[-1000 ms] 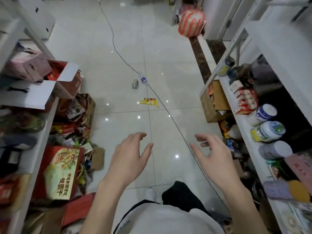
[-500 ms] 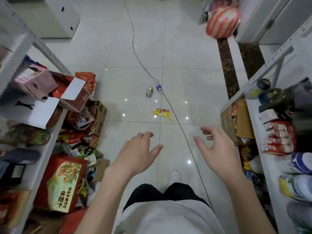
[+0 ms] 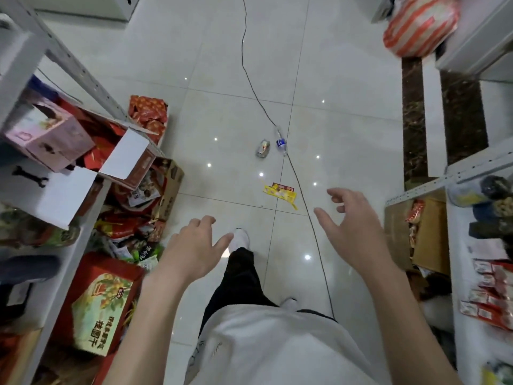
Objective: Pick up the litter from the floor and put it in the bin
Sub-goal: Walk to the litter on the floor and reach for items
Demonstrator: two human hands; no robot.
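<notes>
Litter (image 3: 281, 194) lies ahead of me in three pieces on the glossy pale tile floor (image 3: 347, 129). Nearest is a flat, crinkled yellow wrapper (image 3: 277, 191) with a red strip along one edge, just beyond my hands and between them. Farther off a dented silvery can (image 3: 263, 148) lies on its side, and just beside it a small clear plastic bottle (image 3: 281, 141) with a blue label. A thin dark cable (image 3: 248, 76) snakes down the aisle, passing right against the bottle and close by the wrapper's right edge.

I hold nothing in either hand. My left hand (image 3: 194, 245) hovers palm down, fingers loosely bent and thumb spread wide. My right hand (image 3: 358, 226) hangs a little farther forward, fingers curved and apart from the thumb, gripping nothing. A white shoe (image 3: 241, 238) shows just past the left thumb.

Grey perforated metal shelving (image 3: 91, 81) stands on the left with torn cardboard boxes and red packets piled below it, among them a red box (image 3: 97, 301) with printed fruit. A white shelf (image 3: 472, 173) of small packets lines the right. A rounded, red-and-white striped bag (image 3: 419, 23) sits at the far right.
</notes>
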